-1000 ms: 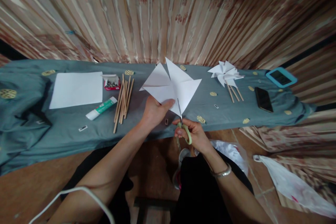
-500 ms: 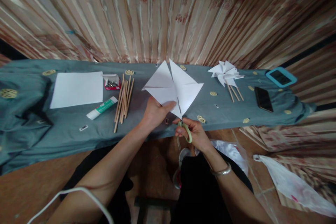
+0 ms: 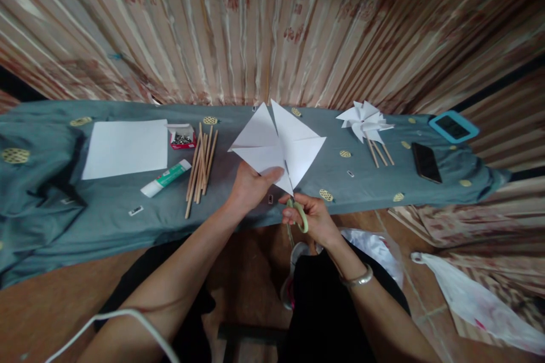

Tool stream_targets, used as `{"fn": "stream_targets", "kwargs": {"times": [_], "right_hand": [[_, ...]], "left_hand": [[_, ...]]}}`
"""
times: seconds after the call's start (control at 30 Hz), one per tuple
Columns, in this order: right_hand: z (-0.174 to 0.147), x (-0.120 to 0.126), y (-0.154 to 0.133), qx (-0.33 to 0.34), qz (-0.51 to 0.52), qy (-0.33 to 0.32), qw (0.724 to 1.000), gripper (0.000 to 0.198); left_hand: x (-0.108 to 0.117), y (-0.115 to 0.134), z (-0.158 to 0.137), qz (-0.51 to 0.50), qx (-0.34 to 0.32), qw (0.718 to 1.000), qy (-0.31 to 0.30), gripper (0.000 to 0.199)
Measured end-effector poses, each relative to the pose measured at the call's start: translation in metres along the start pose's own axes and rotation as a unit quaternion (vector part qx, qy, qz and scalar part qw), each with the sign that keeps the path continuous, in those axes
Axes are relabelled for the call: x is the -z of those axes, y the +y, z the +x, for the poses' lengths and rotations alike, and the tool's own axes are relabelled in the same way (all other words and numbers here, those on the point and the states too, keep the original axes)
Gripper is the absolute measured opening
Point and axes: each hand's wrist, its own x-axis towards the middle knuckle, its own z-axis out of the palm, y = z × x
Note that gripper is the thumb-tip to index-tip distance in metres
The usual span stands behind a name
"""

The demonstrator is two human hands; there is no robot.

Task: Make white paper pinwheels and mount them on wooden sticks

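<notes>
Big backdrop first: the curtain [image 3: 264, 28], folds all along the far side, and in front of it the cloth-draped bench [image 3: 374, 187]. Now the paper [image 3: 300, 153], slit from its corners, held over the middle of the bench! The left grip [image 3: 253, 184] is clamped on it at the near-left edge, thumb on top, most of the paper reaching forward and right of that grip. Over to the left, a flat sheet [image 3: 128, 149]; nearer the middle, sticks [image 3: 200, 173] in a loose bundle. Right side, pinwheels [image 3: 361, 119], overlapping. And here are the scissors [image 3: 302, 218], handles closed in the right grip [image 3: 315, 215], just below the paper's near corner, blades at the slit; how wide they stand, I can't tell. Glue [image 3: 166, 178] lies beside the sticks, then the phone [image 3: 426, 162] far right, and a little open red box [image 3: 183, 139].
</notes>
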Motion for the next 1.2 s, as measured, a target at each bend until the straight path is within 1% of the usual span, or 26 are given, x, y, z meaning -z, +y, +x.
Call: {"fn": "stream_targets", "kwargs": {"times": [0.13, 0.27, 0.5, 0.63, 0.77, 0.97, 1.2], "right_hand": [[0.0005, 0.0000, -0.0022, 0.004, -0.014, -0.004, 1.000, 0.040], [0.0010, -0.0006, -0.0028, 0.008, -0.010, 0.003, 1.000, 0.041], [0.0017, -0.0015, 0.0000, 0.003, -0.003, 0.001, 1.000, 0.039], [0.0021, -0.0016, 0.0001, 0.013, -0.009, -0.004, 1.000, 0.039], [0.0028, -0.0021, -0.0003, 0.011, -0.003, 0.004, 1.000, 0.038], [0.0038, -0.0034, 0.0002, 0.011, 0.008, 0.003, 1.000, 0.036], [0.0027, -0.0087, -0.0052, -0.011, 0.037, 0.024, 0.999, 0.038]], "left_hand": [[-0.0017, -0.0035, -0.0017, -0.017, 0.000, 1.000, -0.015, 0.013], [-0.0026, -0.0026, -0.0034, -0.014, 0.000, 1.000, -0.026, 0.012], [-0.0029, 0.0023, -0.0041, -0.012, 0.023, 1.000, -0.015, 0.010], [-0.0037, 0.0000, -0.0056, -0.045, 0.022, 0.998, -0.028, 0.010], [-0.0043, -0.0007, -0.0071, -0.068, 0.019, 0.997, -0.040, 0.010], [-0.0039, -0.0027, -0.0071, -0.051, 0.018, 0.998, -0.035, 0.011], [-0.0029, 0.0000, -0.0069, -0.035, 0.017, 0.999, -0.028, 0.010]]}}
